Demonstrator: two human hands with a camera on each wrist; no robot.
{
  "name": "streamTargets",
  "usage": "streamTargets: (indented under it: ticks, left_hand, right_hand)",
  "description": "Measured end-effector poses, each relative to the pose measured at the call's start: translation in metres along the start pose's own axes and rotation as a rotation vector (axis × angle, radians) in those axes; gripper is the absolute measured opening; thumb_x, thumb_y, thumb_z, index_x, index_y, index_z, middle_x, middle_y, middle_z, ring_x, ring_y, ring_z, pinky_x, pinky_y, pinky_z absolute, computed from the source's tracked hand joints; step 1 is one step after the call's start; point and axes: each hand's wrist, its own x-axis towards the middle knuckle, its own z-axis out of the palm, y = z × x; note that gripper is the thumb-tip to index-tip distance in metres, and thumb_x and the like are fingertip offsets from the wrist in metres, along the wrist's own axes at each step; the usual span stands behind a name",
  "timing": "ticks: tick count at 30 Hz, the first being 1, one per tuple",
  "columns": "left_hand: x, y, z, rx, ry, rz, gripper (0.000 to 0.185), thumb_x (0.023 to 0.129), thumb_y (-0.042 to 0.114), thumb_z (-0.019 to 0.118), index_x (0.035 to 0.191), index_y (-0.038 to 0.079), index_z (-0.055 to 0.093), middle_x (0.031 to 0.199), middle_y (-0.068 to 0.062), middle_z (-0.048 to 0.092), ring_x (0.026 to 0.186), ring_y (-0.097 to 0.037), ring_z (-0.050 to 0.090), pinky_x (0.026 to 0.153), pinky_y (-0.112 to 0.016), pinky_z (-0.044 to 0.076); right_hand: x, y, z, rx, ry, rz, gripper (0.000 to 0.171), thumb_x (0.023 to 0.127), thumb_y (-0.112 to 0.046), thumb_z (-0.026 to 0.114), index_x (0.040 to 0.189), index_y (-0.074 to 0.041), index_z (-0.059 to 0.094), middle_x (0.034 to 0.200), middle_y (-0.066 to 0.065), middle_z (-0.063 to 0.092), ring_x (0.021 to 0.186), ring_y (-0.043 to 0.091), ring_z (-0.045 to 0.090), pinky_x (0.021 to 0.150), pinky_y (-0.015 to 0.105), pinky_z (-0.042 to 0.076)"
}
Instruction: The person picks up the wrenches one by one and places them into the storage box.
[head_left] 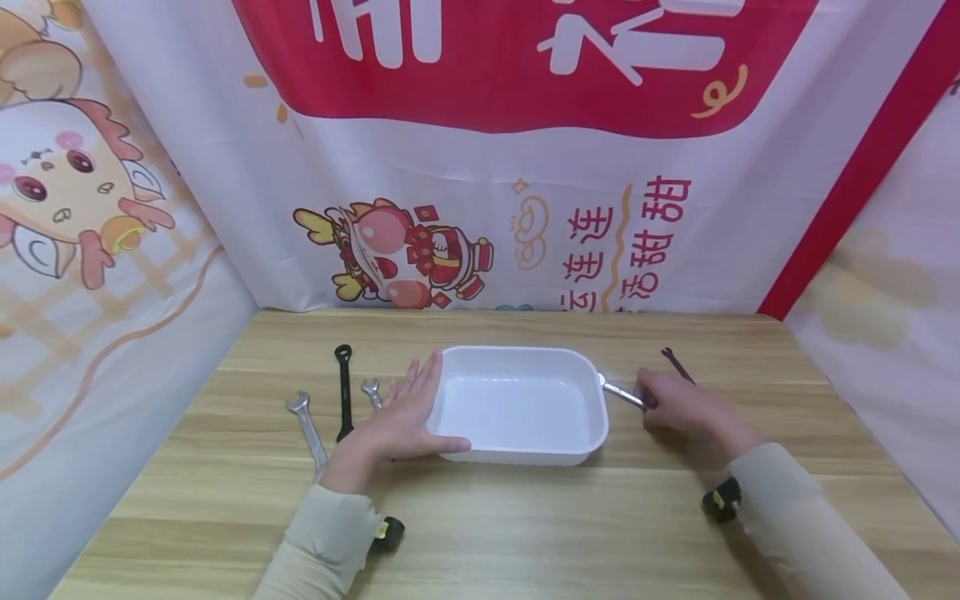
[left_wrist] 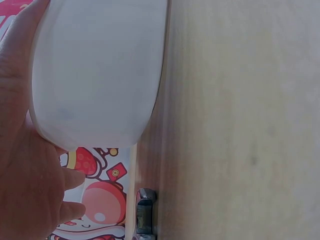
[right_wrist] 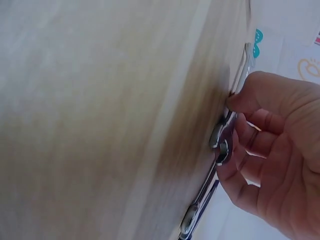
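Head view shows a person seated at a wooden table [head_left: 480, 517], the left hand [head_left: 401, 417] laid flat and open against the left wall of a white plastic tray [head_left: 521, 404], fingers straight and together, thumb along the near corner. The right hand [head_left: 678, 404] is just right of the tray, fingers curled down onto a silver wrench [head_left: 621, 393] whose free end points toward the tray's right rim.

Right wrist view shows the fingertips [right_wrist: 245, 102] and thumb pinching that wrench [right_wrist: 225, 135] at the tabletop, with a second wrench [right_wrist: 197, 212] lying close by; whether the pinched tool has left the wood cannot be told. A darker wrench [head_left: 677, 364] sits just beyond the right hand in the head view.

Left wrist view confirms the palm [left_wrist: 22, 165] pressed to the tray's curved wall [left_wrist: 95, 75], nothing gripped.

Left of the left hand lie a black wrench [head_left: 343, 392], a small silver wrench [head_left: 371, 392] and a longer silver one [head_left: 307, 427].

Judged from this, the risk lies in the thin pinch: a flat steel tool taken by the fingertips could slip and clatter back, or snag its neighbour. The light tray, only braced by an open palm, could skid if the wrench end knocks its rim.
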Motion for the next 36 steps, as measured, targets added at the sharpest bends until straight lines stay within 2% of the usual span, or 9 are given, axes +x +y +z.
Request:
streamTargets:
  ticks: [7, 14, 28, 36]
  left_hand:
    - [-0.001, 0.001, 0.000, -0.009, 0.001, -0.005, 0.133, 0.072, 0.069, 0.074, 0.159, 0.020, -0.014, 0.169, 0.001, -0.008, 0.156, -0.030, -0.010, 0.123, -0.062, 0.002]
    - [-0.001, -0.001, 0.000, -0.017, -0.001, -0.009, 0.133, 0.072, 0.069, 0.075, 0.159, 0.023, -0.015, 0.169, 0.002, -0.008, 0.156, -0.030, -0.010, 0.122, -0.063, 0.002]
    - [-0.001, -0.002, 0.000, -0.026, -0.009, -0.014, 0.134, 0.071, 0.069, 0.075, 0.158, 0.024, -0.016, 0.169, 0.004, -0.010, 0.156, -0.026, -0.012, 0.123, -0.061, 0.001]
    - [0.000, -0.001, 0.000, -0.027, 0.001, 0.003, 0.134, 0.072, 0.070, 0.074, 0.159, 0.019, -0.013, 0.169, 0.003, -0.010, 0.156, -0.029, -0.010, 0.123, -0.061, 0.002]
  right_hand:
    - [0.000, 0.010, -0.005, 0.044, -0.014, -0.032, 0.016, 0.086, -0.003, 0.068, 0.099, -0.010, 0.063, 0.089, 0.005, 0.061, 0.081, 0.019, 0.054, 0.071, 0.031, 0.050]
    - [-0.002, 0.016, -0.008, 0.078, -0.047, -0.056, 0.013, 0.091, -0.007, 0.068, 0.102, -0.012, 0.065, 0.090, 0.004, 0.061, 0.081, 0.019, 0.055, 0.071, 0.031, 0.051]
    - [-0.009, 0.013, -0.012, 0.150, -0.078, -0.079, 0.014, 0.091, -0.007, 0.068, 0.104, -0.009, 0.064, 0.092, 0.007, 0.060, 0.083, 0.022, 0.054, 0.071, 0.033, 0.051]
    - [-0.008, 0.017, -0.012, 0.153, -0.082, -0.067, 0.015, 0.091, -0.006, 0.067, 0.105, -0.010, 0.064, 0.093, 0.007, 0.060, 0.082, 0.022, 0.056, 0.068, 0.032, 0.053]
